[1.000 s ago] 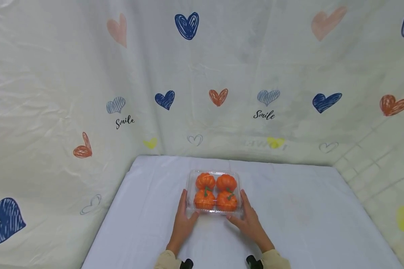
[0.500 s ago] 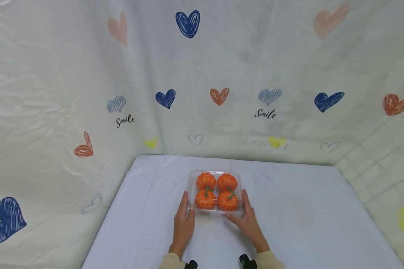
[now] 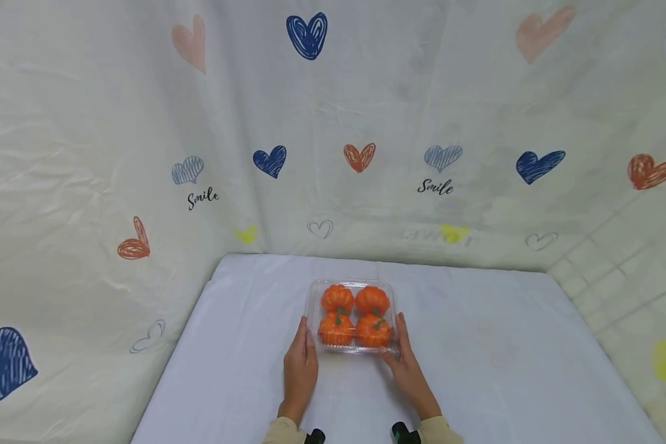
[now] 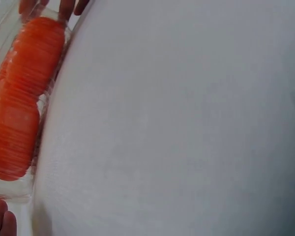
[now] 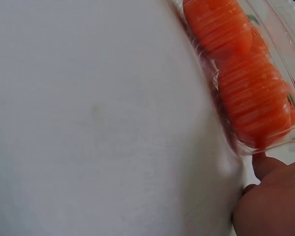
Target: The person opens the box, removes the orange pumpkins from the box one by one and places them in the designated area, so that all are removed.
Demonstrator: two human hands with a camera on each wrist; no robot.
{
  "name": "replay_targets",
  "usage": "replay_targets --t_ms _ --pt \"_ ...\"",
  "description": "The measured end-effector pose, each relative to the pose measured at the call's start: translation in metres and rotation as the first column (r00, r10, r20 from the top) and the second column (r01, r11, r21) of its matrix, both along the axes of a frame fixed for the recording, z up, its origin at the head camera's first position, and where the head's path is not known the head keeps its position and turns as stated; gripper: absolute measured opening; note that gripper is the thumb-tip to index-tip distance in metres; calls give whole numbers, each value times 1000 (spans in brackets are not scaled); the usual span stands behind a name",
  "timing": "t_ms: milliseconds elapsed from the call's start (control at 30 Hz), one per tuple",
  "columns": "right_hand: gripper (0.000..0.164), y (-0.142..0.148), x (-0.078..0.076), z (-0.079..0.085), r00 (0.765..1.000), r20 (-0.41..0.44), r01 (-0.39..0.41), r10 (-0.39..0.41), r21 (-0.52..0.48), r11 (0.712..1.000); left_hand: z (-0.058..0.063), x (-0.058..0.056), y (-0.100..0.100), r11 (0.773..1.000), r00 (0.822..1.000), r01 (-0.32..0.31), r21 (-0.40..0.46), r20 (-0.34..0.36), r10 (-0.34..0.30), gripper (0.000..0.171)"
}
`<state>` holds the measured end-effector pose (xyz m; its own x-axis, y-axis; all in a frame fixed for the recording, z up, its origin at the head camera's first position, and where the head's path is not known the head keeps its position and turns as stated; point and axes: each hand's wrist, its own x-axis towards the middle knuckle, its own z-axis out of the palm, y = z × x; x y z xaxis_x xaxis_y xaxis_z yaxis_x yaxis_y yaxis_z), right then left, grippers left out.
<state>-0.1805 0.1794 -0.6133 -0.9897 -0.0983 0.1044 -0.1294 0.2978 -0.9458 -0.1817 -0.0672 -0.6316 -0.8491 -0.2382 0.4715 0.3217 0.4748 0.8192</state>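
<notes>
Several small orange pumpkins (image 3: pixel 335 328) with green stems sit in a clear plastic clamshell box (image 3: pixel 351 349) on the white-covered table. My left hand (image 3: pixel 300 373) lies along the box's left side, its straight fingers touching that side near the front. On the other side, my right hand (image 3: pixel 413 376) touches the right side with extended fingers, its thumb near the front right corner. In the right wrist view, the right hand (image 5: pixel 270 201) is beside the end of the box. Fingertips (image 4: pixel 0 221) of the left hand show at the lower left of the left wrist view.
A white cloth (image 3: pixel 494 357) covers the table. Behind it and at the sides hangs a pale curtain (image 3: pixel 394 92) printed with hearts and "Smile". Dark wrist cameras (image 3: pixel 405 433) sit at both cuffs.
My left thumb has drawn away from the box's front edge toward the left fingers. The right hand has shifted only slightly. The box and pumpkins stay in place on the table.
</notes>
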Motion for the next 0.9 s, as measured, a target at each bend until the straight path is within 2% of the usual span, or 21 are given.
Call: replay_targets --t_ms 167,233,333,400,533,600,700,833,900 --pt "78 5 -1 7 994 100 -34 35 -15 999 1 0 -2 1000 1000 15 11 21 -15 47" --pt "79 7 -1 8 994 107 -32 34 -18 999 0 0 -3 999 998 33 27 47 -35 50" --pt "80 10 -2 9 998 63 -23 26 -39 999 1 0 -7 996 993 56 73 101 -64 64" --pt "78 12 -2 12 1000 3 -17 17 -39 999 2 -1 -11 990 986 77 117 138 -93 77" --pt "70 16 -1 26 998 -50 28 -27 11 1000 8 -4 -18 981 958 108 159 248 -145 95" --pt "66 17 -3 36 998 -52 46 -44 30 998 12 -7 -21 981 936 139 138 304 -175 103" --pt "62 17 -9 49 997 -58 62 -60 48 997 18 -13 -25 978 911 207 33 358 -205 118" --pt "59 17 -22 65 995 -79 74 -69 58 996 20 -20 -28 948 889 305 -90 383 -250 127" --pt "58 18 -30 73 994 -92 65 -60 52 997 19 -23 -30 936 875 338 -102 399 -273 127"
